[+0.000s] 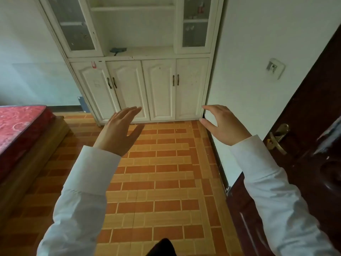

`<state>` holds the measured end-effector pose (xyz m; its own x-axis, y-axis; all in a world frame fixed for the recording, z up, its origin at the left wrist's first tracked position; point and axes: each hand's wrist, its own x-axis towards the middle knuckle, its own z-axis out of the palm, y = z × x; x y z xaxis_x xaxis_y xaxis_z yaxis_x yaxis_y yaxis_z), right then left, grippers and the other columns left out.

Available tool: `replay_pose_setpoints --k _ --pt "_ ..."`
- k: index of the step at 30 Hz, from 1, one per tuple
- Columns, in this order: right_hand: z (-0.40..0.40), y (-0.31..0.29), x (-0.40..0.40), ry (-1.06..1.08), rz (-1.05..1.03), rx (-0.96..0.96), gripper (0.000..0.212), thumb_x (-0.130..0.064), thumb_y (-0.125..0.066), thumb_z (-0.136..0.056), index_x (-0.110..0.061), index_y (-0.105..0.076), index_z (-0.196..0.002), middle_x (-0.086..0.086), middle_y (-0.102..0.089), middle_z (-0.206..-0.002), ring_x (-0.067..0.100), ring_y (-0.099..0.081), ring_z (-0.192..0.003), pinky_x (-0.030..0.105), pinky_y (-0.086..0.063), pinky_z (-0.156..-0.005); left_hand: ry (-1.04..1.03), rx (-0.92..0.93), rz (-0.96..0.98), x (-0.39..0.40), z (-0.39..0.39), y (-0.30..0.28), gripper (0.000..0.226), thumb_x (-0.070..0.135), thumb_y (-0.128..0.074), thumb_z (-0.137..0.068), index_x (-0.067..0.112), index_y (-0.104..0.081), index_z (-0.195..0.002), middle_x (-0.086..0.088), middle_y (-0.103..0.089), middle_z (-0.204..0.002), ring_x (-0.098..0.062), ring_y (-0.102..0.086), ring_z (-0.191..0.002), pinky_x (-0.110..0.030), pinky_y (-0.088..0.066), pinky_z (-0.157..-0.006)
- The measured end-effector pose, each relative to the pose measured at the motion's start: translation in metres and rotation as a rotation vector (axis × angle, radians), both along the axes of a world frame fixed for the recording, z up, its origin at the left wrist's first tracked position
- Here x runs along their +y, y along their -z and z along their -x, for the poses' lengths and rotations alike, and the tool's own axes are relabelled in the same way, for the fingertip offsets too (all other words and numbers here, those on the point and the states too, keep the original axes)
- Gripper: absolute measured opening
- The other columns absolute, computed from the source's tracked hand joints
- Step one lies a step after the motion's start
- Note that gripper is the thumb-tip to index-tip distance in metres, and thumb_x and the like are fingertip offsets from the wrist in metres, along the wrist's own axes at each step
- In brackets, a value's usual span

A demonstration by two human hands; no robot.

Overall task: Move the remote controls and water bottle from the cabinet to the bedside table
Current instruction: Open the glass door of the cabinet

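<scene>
Fingers (129,112) spread, holding nothing.

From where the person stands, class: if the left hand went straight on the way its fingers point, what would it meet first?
Most likely the cabinet: the left hand is open, its fingers aimed at the shut lower doors. Nothing shows between them, though depth is hard to judge from one view.

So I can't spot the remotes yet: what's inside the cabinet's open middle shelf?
On the open middle shelf of the cabinet lies only a small blue item. No remotes or bottle show. The lower doors are shut, hiding anything inside.
</scene>
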<state>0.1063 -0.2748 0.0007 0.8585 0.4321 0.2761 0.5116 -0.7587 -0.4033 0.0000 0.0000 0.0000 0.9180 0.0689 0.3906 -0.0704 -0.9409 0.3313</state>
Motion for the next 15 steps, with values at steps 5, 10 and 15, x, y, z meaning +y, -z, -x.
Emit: replay_pose_setpoints --k 5,10,15 --pt "-0.02 0.009 0.003 0.009 0.018 0.023 0.049 -0.037 -0.048 -0.095 -0.02 -0.04 -0.14 0.003 -0.045 -0.144 0.02 -0.04 -0.134 0.031 -0.034 -0.106 -0.012 0.032 -0.007 0.001 -0.021 0.01 0.052 0.037 -0.049 -0.092 0.021 -0.038 -0.14 -0.005 -0.046 -0.142 -0.024 -0.044 -0.13 -0.043 -0.037 -0.107" --pt "-0.056 0.021 0.009 0.014 0.037 0.039 0.048 -0.037 -0.049 -0.095 -0.02 -0.041 -0.139 0.002 -0.045 -0.144 0.02 -0.04 -0.134 0.031 -0.033 -0.106 -0.017 0.048 -0.003 0.007 -0.056 0.023 0.051 0.036 -0.05 -0.092 0.022 -0.038 -0.14 -0.004 -0.046 -0.142 -0.024 -0.043 -0.131 -0.04 -0.036 -0.106" --pt "-0.111 0.037 0.028 0.027 0.044 0.068 0.048 -0.038 -0.048 -0.095 -0.022 -0.041 -0.139 0.001 -0.044 -0.145 0.02 -0.04 -0.134 0.031 -0.034 -0.106 -0.012 0.071 0.015 0.025 -0.111 0.037 0.051 0.036 -0.049 -0.092 0.021 -0.039 -0.139 -0.004 -0.047 -0.142 -0.023 -0.042 -0.132 -0.041 -0.034 -0.109"
